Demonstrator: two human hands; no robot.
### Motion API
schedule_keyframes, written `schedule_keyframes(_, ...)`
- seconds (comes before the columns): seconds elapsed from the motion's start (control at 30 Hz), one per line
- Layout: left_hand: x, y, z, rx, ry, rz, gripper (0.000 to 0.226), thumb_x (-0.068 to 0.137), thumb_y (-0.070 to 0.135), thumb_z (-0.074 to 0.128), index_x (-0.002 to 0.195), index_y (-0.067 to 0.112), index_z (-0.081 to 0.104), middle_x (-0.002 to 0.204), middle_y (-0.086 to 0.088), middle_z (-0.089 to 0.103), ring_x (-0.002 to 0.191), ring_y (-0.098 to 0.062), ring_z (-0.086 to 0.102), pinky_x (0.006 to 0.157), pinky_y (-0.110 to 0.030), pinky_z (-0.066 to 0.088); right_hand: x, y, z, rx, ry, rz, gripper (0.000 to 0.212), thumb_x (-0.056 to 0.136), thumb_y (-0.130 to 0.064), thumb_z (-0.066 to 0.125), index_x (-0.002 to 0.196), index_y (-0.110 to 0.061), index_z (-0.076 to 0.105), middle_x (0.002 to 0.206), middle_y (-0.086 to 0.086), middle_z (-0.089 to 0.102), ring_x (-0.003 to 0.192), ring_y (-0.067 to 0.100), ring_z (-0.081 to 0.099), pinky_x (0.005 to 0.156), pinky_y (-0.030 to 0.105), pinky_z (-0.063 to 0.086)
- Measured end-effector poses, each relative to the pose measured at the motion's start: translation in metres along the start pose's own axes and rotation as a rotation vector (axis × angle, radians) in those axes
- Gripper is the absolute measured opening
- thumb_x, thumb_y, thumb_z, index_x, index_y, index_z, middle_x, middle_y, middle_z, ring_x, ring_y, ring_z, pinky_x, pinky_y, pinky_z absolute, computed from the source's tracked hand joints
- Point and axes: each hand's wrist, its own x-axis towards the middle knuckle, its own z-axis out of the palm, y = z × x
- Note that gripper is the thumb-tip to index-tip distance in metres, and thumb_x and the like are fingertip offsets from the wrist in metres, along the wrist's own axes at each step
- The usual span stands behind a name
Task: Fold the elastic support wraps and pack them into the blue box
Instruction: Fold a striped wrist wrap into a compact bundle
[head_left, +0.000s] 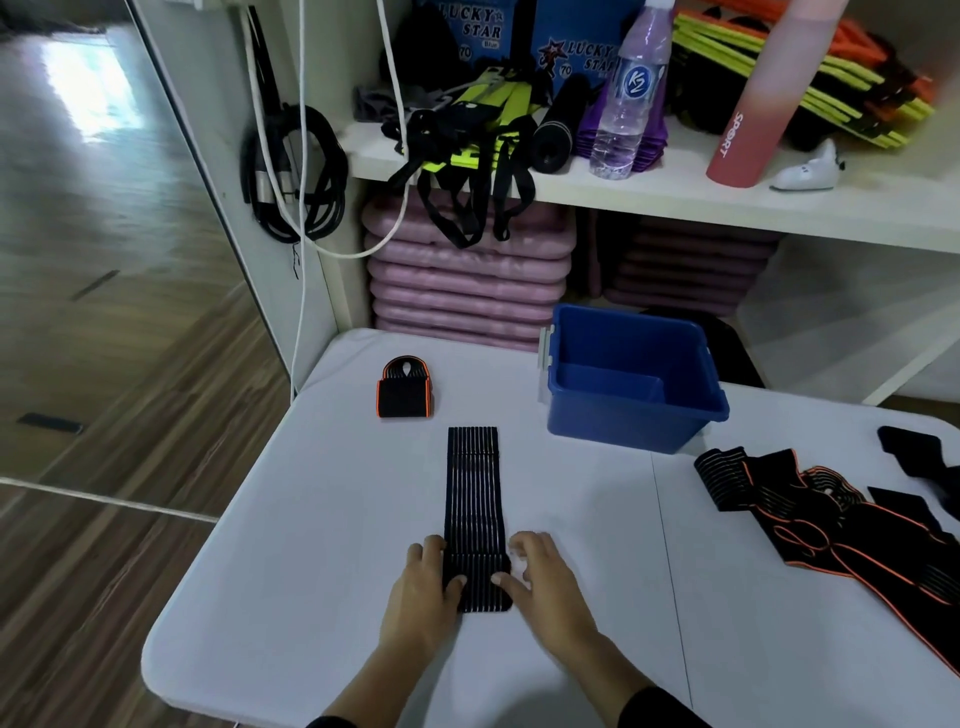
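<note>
We see nothing in the blue box (623, 421); 1 folded wrap (407, 391) lies left of it. In front of it, our left hand (423, 587) and right hand (545, 577) pinch the near end of a flat ribbed wrap (471, 493). An unfolded heap (769, 488) waits right of the box.

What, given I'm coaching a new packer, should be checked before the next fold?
1. Black ribbed wrap lies flat and straight on the white table: ok.
2. Left hand and right hand both hold its near end, thumbs on top: ok.
3. Blue box is open, with nothing visible inside: ok.
4. Folded orange-trimmed wrap sits apart, to the far left of the fold path: ok.
5. Pile of unfolded wraps lies to the right, clear of the black ribbed wrap: ok.
6. Correct face of the wrap is up: cannot tell.
</note>
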Motion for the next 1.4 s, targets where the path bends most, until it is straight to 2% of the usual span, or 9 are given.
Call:
schedule_keyframes(0.23, 0.005, -0.022, -0.005, 0.168, -0.118, 0.306, 0.054, 0.079, 0.045, 0.052, 0.128, 0.022, 0.049, 0.12, 0.005, 0.046, 0.106, -0.016, 0.049, 0.085, -0.028, 0.048, 0.004, 0.014, -0.008, -0.237, -0.183, -0.308, 0.055, 0.074, -0.043, 0.067, 0.124, -0.026, 0.052, 0.123, -0.015, 0.047, 0.112, 0.003, 0.038, 0.094, 0.014, 0.032)
schedule_keyframes(0.43, 0.015, -0.02, -0.013, 0.074, -0.112, 0.27, 0.046, 0.077, 0.029, 0.059, 0.122, 0.023, 0.056, 0.113, 0.005, 0.057, 0.103, -0.016, 0.052, 0.085, -0.026, 0.047, 0.008, 0.006, -0.008, -0.097, -0.141, -0.184, 0.032, 0.087, -0.028, 0.054, 0.12, -0.025, 0.054, 0.11, -0.013, 0.055, 0.102, 0.003, 0.043, 0.084, 0.007, 0.032)
schedule_keyframes(0.6, 0.02, -0.008, -0.017, -0.102, -0.142, 0.064, 0.043, 0.081, 0.022, 0.059, 0.123, 0.021, 0.049, 0.084, 0.001, 0.064, 0.08, -0.015, 0.059, 0.069, -0.025, 0.047, 0.012, 0.003, -0.006, 0.023, -0.165, 0.016, 0.031, 0.089, -0.033, 0.052, 0.119, -0.029, 0.044, 0.097, -0.004, 0.061, 0.087, 0.009, 0.058, 0.079, 0.029, 0.052)
schedule_keyframes(0.8, 0.016, -0.007, -0.008, 0.058, -0.01, 0.223, 0.045, 0.083, 0.02, 0.059, 0.127, 0.024, 0.048, 0.112, 0.002, 0.046, 0.102, -0.018, 0.051, 0.081, -0.024, 0.047, 0.012, 0.001, -0.003, -0.057, -0.038, -0.13, 0.034, 0.088, -0.018, 0.059, 0.12, -0.025, 0.05, 0.117, -0.012, 0.041, 0.099, 0.002, 0.049, 0.086, 0.014, 0.045)
schedule_keyframes(0.9, 0.017, -0.011, -0.008, 0.131, -0.051, 0.294, 0.044, 0.083, 0.03, 0.052, 0.127, 0.025, 0.053, 0.119, 0.002, 0.048, 0.106, -0.018, 0.05, 0.085, -0.028, 0.049, 0.013, 0.003, -0.008, -0.111, -0.092, -0.19, 0.03, 0.088, -0.032, 0.059, 0.117, -0.026, 0.056, 0.114, -0.014, 0.047, 0.103, 0.0, 0.044, 0.085, 0.01, 0.037)
schedule_keyframes(1.0, 0.019, -0.021, -0.01, 0.24, -0.143, 0.318, 0.065, 0.073, 0.047, 0.047, 0.136, 0.028, 0.043, 0.13, 0.006, 0.042, 0.11, -0.018, 0.048, 0.089, -0.031, 0.048, 0.016, 0.01, -0.013, -0.118, -0.182, -0.206, 0.055, 0.076, -0.045, 0.068, 0.126, -0.027, 0.052, 0.122, -0.019, 0.046, 0.112, -0.002, 0.038, 0.095, 0.011, 0.033)
schedule_keyframes(1.1, 0.023, -0.028, -0.009, 0.31, -0.149, 0.362, 0.066, 0.071, 0.029, 0.054, 0.137, 0.029, 0.042, 0.135, 0.006, 0.041, 0.111, -0.019, 0.049, 0.085, -0.033, 0.05, 0.02, 0.013, -0.015, -0.185, -0.209, -0.253, 0.056, 0.074, -0.031, 0.069, 0.127, -0.025, 0.052, 0.126, -0.015, 0.048, 0.115, 0.002, 0.04, 0.097, 0.014, 0.034)
schedule_keyframes(1.27, 0.03, -0.016, -0.016, 0.083, -0.145, 0.25, 0.053, 0.074, 0.022, 0.055, 0.127, 0.026, 0.053, 0.113, 0.009, 0.058, 0.101, -0.014, 0.049, 0.082, -0.024, 0.045, 0.025, 0.007, -0.015, -0.095, -0.188, -0.131, 0.036, 0.084, -0.028, 0.055, 0.12, -0.027, 0.053, 0.111, -0.009, 0.058, 0.105, 0.004, 0.046, 0.09, 0.016, 0.039)
schedule_keyframes(1.4, 0.034, -0.005, -0.018, -0.164, -0.167, -0.04, 0.033, 0.088, 0.02, 0.051, 0.121, 0.02, 0.049, 0.077, 0.005, 0.059, 0.078, -0.016, 0.058, 0.069, -0.027, 0.046, 0.028, -0.001, -0.012, 0.044, -0.21, 0.067, 0.028, 0.095, -0.035, 0.046, 0.12, -0.022, 0.045, 0.075, -0.01, 0.053, 0.067, 0.004, 0.052, 0.063, 0.02, 0.044)
